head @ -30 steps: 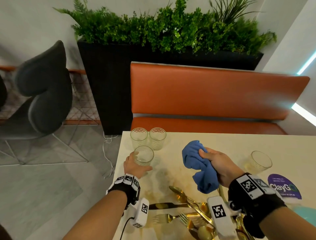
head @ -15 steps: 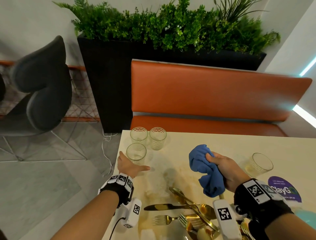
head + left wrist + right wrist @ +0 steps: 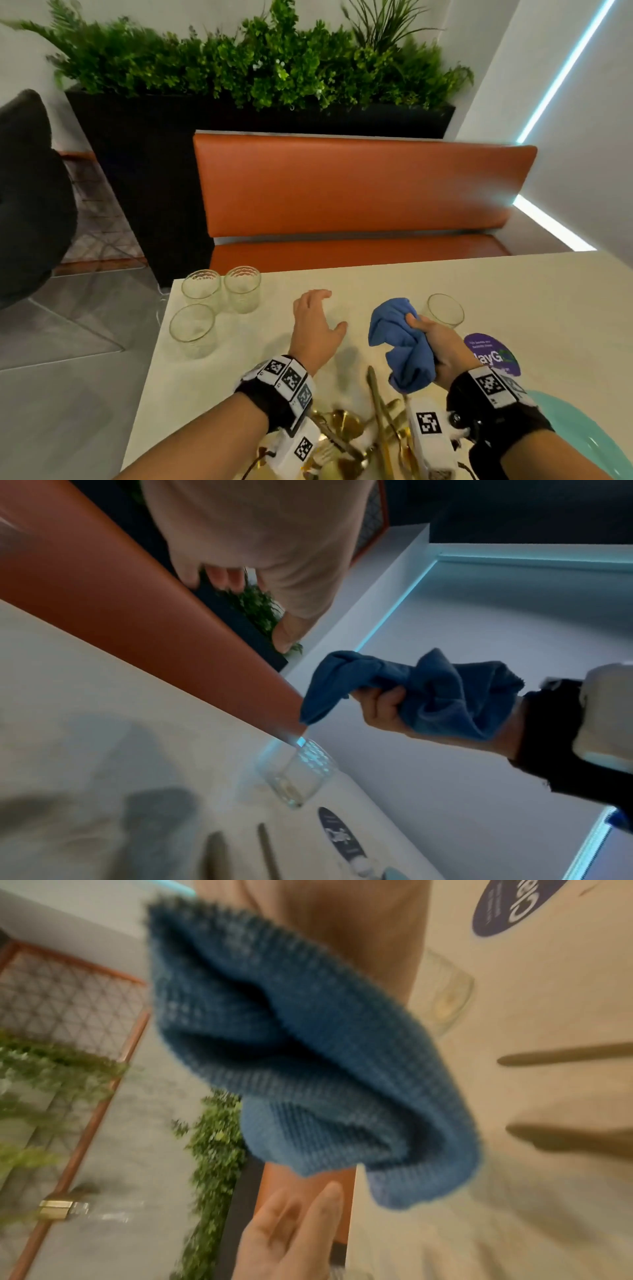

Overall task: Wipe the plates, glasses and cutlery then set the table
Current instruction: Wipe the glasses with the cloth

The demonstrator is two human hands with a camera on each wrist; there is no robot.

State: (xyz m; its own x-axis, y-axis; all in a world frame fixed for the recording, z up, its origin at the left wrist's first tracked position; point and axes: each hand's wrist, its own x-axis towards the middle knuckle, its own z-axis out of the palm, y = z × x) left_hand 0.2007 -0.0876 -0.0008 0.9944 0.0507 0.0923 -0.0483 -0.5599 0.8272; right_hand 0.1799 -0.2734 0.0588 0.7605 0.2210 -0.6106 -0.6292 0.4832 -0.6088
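Three clear glasses stand at the table's far left corner: two side by side (image 3: 202,286) (image 3: 242,287) and one nearer (image 3: 192,327). A fourth glass (image 3: 445,310) (image 3: 301,772) stands further right, just beyond my right hand. My left hand (image 3: 317,325) (image 3: 260,550) hovers empty over the middle of the table, fingers spread. My right hand (image 3: 435,346) (image 3: 380,707) grips a bunched blue cloth (image 3: 400,346) (image 3: 428,693) (image 3: 308,1047). Gold cutlery (image 3: 370,428) lies in a heap near the front edge, between my wrists.
A purple round sticker (image 3: 493,353) is stuck on the cream table (image 3: 513,301) right of my right hand. A turquoise plate (image 3: 582,431) shows at the lower right. An orange bench (image 3: 359,185) runs behind the table, with a black planter (image 3: 144,178) and a dark chair (image 3: 30,192) further left.
My left hand let go of the nearest left glass and moved right toward the middle of the table. The right hand with the cloth stayed near the fourth glass.
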